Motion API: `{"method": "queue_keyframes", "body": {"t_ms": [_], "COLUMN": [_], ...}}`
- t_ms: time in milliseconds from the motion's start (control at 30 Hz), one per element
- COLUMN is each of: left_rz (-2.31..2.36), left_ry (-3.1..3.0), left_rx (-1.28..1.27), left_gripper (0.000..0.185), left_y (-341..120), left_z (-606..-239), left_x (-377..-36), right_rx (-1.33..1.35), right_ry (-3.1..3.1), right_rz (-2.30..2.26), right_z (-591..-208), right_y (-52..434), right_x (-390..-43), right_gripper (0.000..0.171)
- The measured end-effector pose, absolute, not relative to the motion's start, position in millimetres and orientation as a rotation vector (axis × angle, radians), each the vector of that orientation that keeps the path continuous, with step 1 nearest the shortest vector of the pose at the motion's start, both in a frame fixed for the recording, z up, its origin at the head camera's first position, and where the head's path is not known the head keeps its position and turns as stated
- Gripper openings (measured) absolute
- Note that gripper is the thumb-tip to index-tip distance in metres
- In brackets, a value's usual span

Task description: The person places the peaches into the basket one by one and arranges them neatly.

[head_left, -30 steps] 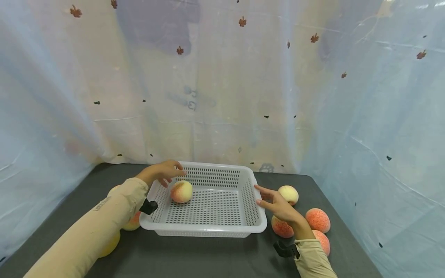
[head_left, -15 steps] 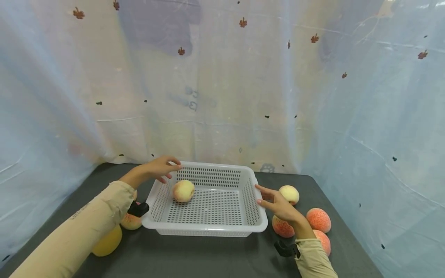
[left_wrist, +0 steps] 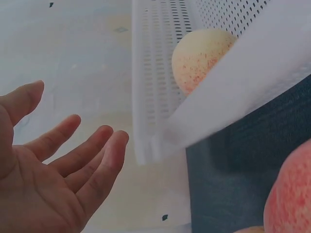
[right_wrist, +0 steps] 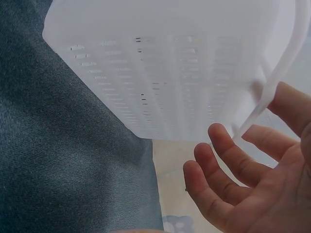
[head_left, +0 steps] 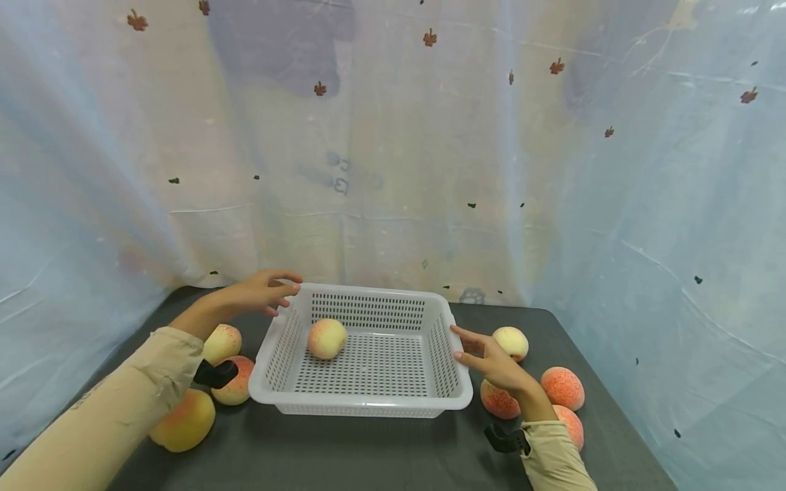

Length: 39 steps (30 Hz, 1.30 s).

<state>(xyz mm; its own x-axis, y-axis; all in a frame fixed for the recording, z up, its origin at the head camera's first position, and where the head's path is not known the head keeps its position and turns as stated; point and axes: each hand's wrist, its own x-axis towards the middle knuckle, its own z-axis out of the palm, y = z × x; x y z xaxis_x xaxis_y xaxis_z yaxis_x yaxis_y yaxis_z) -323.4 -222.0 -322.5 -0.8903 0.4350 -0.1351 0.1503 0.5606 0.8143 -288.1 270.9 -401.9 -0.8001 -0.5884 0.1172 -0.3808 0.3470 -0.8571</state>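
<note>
Inside the basket (head_left: 368,403), nearer its left wall, lay a peach (head_left: 327,339); my left hand (head_left: 264,290) hung released by its far-left corner, my right hand (head_left: 494,363) touched its right rim, fingers loose; a shove might have rolled the peach.

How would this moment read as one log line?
left hand: holds nothing; right hand: touches rim of white perforated plastic basket; inside basket: one round yellow-pink peach

Pale sheeting (head_left: 393,150) w/ sm. brown leaf prints (head_left: 430,38) hangs behind dk grey tabletop (head_left: 344,453), both sides too.
</note>
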Motion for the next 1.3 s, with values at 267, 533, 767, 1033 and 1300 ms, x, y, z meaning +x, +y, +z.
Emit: {"method": "queue_keyframes", "body": {"t_ms": [267,533,767,1033,1300], "left_rz": [1.262,1.310,1.342,1.356,1.381], "left_ry": [2.540,2.569,2.600,2.641,2.618], "left_rx": [0.516,0.573,0.550,0.539,0.513], "left_gripper": [0.065,0.059,0.056,0.052,0.051], "left_y": [-241,-262,-280,-299,-319], "left_z": [-320,-326,-334,-341,-351], "left_x": [-309,-295,-282,-263,-250], "right_rx": [-0.868,-0.868,-0.871,-0.862,-0.841], "right_ry": [2.412,2.414,2.405,2.406,2.417], "right_rz": [-1.426,-1.432,-1.437,-1.433,-1.435], "right_z": [-402,-403,-402,-402,-401], "right_y": [271,271,271,270,269], "right_x": [-288,-288,-287,-287,-286], "right_gripper": [0.067,0.067,0.067,0.068,0.068]}}
